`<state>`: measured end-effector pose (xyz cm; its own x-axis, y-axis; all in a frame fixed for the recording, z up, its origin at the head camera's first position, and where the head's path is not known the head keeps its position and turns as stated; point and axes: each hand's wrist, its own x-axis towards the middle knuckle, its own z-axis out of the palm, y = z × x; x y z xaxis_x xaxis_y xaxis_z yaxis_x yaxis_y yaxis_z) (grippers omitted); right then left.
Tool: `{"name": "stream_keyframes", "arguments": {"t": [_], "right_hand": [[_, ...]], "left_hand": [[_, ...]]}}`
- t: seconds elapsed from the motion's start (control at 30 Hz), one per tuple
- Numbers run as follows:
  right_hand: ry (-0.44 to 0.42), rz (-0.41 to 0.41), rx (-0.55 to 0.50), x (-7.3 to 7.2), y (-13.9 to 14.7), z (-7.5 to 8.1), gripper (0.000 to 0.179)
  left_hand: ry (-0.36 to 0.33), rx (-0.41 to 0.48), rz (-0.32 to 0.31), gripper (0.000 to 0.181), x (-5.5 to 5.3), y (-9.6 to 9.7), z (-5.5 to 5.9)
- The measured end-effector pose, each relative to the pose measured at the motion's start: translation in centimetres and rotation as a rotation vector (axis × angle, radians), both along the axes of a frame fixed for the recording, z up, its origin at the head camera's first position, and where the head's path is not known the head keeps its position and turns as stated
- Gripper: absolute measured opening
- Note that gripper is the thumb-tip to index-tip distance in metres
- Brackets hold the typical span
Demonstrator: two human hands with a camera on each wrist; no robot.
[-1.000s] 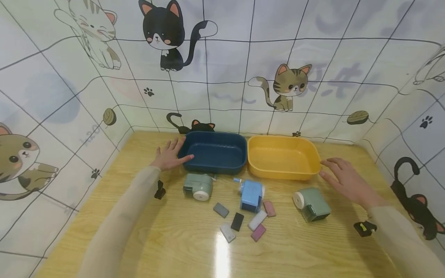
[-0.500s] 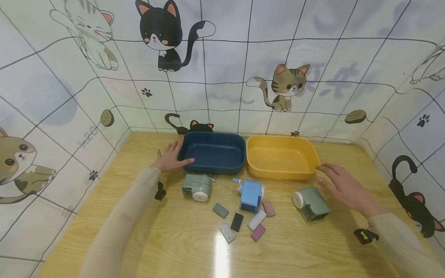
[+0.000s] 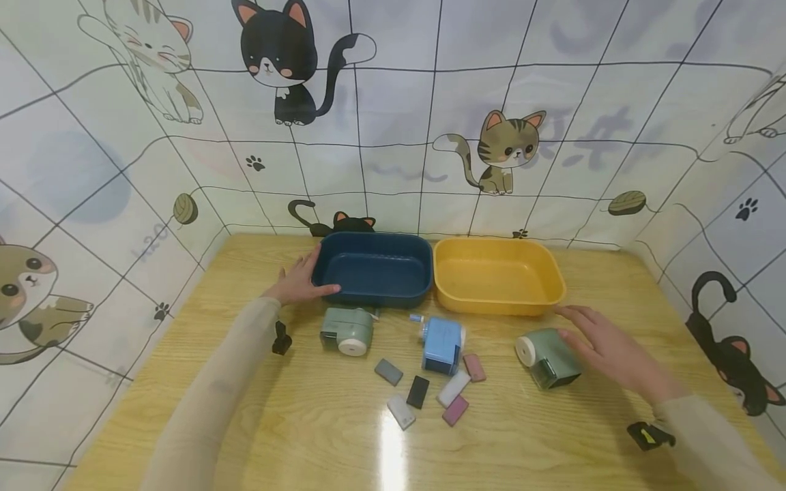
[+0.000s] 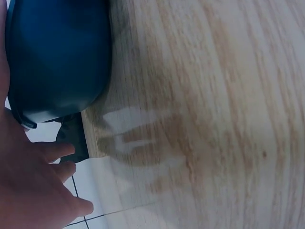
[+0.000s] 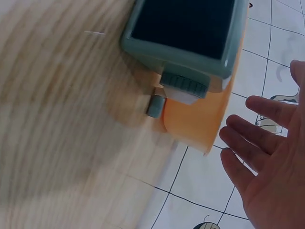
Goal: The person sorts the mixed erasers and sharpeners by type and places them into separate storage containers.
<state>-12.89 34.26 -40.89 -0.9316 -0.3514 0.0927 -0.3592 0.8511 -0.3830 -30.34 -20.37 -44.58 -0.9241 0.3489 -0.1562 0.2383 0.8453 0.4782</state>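
My left hand (image 3: 297, 281) rests at the left end of a dark blue bin (image 3: 377, 299), its thumb by the front rim; the left wrist view shows its loosely extended fingers (image 4: 62, 150) beside the bin. To the right, my right hand (image 3: 614, 351) hovers with spread fingers just beside a green crank pencil sharpener (image 3: 555, 361), partly overlapping it in the head view. The right wrist view shows this sharpener (image 5: 143, 43) apart from the fingers. A second green sharpener (image 3: 346, 331) stands before the blue bin. A blue pencil sharpener (image 3: 442, 344) stands between them.
A yellow bin (image 3: 499, 307) adjoins the blue one. Several erasers lie mid-table, among them a grey eraser (image 3: 389, 372), a black eraser (image 3: 418, 392) and a pink eraser (image 3: 456, 411). A cat-patterned sheet (image 3: 393, 164) borders the wooden table (image 3: 295, 423) at the back and sides.
My right hand has moved from the yellow bin's right end toward the near side, over beside the right green sharpener. My left hand stays at the blue bin.
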Motion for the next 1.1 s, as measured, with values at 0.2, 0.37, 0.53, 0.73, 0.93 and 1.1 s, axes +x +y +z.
{"name": "stream_keyframes", "arguments": {"t": [0.2,0.37,0.53,0.73,0.93,1.1], "right_hand": [[-0.033,-0.011,-0.013,0.3,-0.1,-0.6,0.047],[-0.025,0.001,-0.024,0.3,0.0,-1.0,0.046],[-0.032,0.015,-0.043,0.2,0.1,-1.3,0.045],[-0.038,0.036,-0.087,0.3,0.2,-1.8,0.045],[-0.044,0.069,-0.120,0.5,0.1,-2.5,0.044],[-0.030,0.078,-0.133,0.7,0.2,-2.9,0.044]], "left_hand": [[-0.018,0.048,0.005,0.117,0.1,-0.1,-0.1],[-0.027,0.140,-0.005,0.118,0.2,0.1,-0.1],[-0.047,0.191,0.005,0.118,0.2,0.0,-0.3],[-0.051,0.191,0.013,0.117,0.3,0.1,-0.3],[-0.051,0.188,0.019,0.117,0.2,0.1,-0.3],[-0.049,0.193,0.017,0.117,0.1,0.0,-0.5]]}}
